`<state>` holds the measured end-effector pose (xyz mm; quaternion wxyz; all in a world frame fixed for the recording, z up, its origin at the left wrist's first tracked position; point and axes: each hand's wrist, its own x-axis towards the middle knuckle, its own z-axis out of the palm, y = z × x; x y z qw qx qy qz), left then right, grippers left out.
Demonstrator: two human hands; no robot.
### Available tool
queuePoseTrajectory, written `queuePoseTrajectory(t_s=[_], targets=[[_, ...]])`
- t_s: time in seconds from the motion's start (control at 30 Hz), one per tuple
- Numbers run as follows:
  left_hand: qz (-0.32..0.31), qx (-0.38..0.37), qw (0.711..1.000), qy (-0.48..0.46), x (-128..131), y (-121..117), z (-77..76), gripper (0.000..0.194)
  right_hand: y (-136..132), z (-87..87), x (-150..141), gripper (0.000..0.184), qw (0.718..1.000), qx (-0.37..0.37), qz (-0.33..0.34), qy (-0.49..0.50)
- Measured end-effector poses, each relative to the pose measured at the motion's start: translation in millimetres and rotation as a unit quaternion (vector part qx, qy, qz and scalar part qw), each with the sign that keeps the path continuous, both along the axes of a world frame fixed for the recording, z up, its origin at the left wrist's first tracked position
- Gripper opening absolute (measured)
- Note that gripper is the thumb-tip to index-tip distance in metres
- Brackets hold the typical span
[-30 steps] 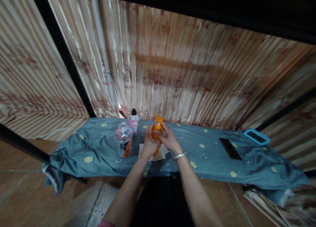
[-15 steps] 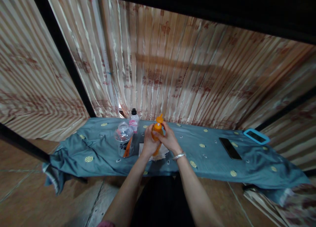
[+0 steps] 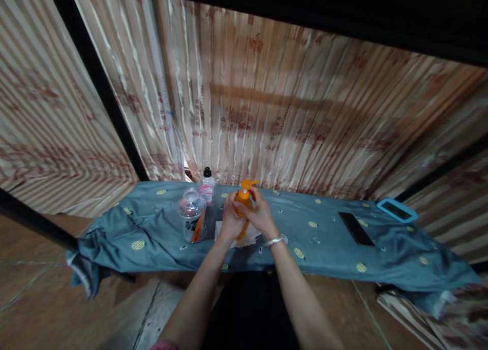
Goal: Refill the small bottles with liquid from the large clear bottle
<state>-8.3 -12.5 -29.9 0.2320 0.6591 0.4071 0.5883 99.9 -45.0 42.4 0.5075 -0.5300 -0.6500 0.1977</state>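
Both hands are closed around an orange pump bottle (image 3: 244,201), upright near the middle of the cloth-covered bench. My left hand (image 3: 231,220) grips its left side, and my right hand (image 3: 262,215), with a silver bracelet at the wrist, holds the right side. The pump's spout points right. Beneath the bottle and hands lies a white cloth or paper (image 3: 249,240), partly hidden. To the left stand a clear plastic jar (image 3: 191,218) with an orange and black label and a clear bottle (image 3: 207,187) with a black cap and pink label.
A blue-grey patterned cloth (image 3: 305,256) covers the narrow bench. On its right side lie a black phone (image 3: 356,228) and a blue-framed object (image 3: 397,210). Striped curtains (image 3: 244,101) hang behind, and a dark post (image 3: 99,86) rises at the left.
The pump head has turned, so its spout now points right instead of away from me. Both hands stay around the bottle, nearly in place.
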Motion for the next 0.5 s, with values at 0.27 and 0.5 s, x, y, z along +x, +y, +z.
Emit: queuePoseTrajectory(t_s=[0.27,0.5], targets=[[-0.002,-0.013,1.000,0.004,-1.1,1.6,-0.9,0.067,6.9,-7.1,-0.2,0.034,1.000,0.002,0.010,0.009],[-0.001,-0.013,1.000,0.001,-1.7,-1.1,2.9,0.060,2.7,-7.2,-3.0,0.042,0.999,-0.006,-0.038,-0.006]])
